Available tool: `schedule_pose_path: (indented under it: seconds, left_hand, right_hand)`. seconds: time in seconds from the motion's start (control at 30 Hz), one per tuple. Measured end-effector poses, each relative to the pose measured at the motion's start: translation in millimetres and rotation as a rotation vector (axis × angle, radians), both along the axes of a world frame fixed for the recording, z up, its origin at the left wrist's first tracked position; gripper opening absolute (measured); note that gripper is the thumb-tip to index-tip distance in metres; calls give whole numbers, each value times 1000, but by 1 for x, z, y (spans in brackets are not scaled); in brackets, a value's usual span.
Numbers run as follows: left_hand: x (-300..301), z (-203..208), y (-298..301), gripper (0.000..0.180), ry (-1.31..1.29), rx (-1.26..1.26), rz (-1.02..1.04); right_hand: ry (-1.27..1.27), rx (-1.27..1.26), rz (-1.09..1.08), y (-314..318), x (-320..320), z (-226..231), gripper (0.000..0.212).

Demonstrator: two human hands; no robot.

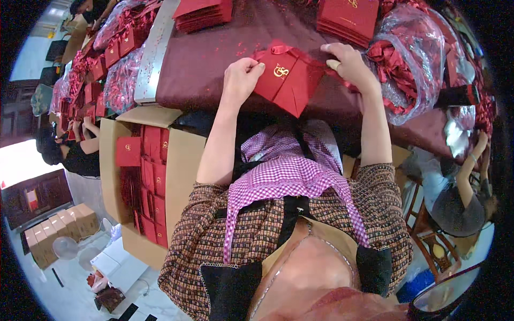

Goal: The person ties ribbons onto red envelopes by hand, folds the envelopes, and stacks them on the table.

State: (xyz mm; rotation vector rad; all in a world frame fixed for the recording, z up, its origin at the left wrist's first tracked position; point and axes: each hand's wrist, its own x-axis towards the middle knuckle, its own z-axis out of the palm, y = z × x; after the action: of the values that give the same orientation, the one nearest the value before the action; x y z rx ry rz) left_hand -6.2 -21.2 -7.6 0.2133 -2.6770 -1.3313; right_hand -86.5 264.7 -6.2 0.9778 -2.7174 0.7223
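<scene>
Where left fingers pinch it, the red packet is hidden.

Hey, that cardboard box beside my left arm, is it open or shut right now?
Open. The cardboard box has its top uncovered, and red packets with gold marks show inside it.

- Head view: looks down from the wearer's head, above the near side of the table.
- It faces steeply down: the table fills the upper middle, the apron below it.
- It is close: left hand and right hand show large over the table.
- Its fisheye takes in the box, near left of the table.
</scene>
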Motion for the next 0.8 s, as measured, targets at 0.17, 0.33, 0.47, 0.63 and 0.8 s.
schedule_pose_path:
  seconds: [0.17, 0.33, 0.47, 0.63, 0.8]
  left_hand:
    - [-3, -7, 0, 24, -1, 84, 24]
    - [-4, -15, -1, 20, 9, 246, 28]
    - [-1, -15, -6, 17, -63, 417, -12]
    - [4, -11, -13, 17, -127, 586, -57]
    - [3, -3, -6, 18, -138, 619, -60]
  right_hand:
    - [43, 75, -105, 4, 3, -8, 9]
    - [1, -150, -83, 5, 2, -12, 13]
    - [129, 39, -104, 1, 9, -12, 14]
    - [-194, -417, -308, -10, 10, 4, 16]
    - [-702, -1134, -231, 0, 16, 25, 22]
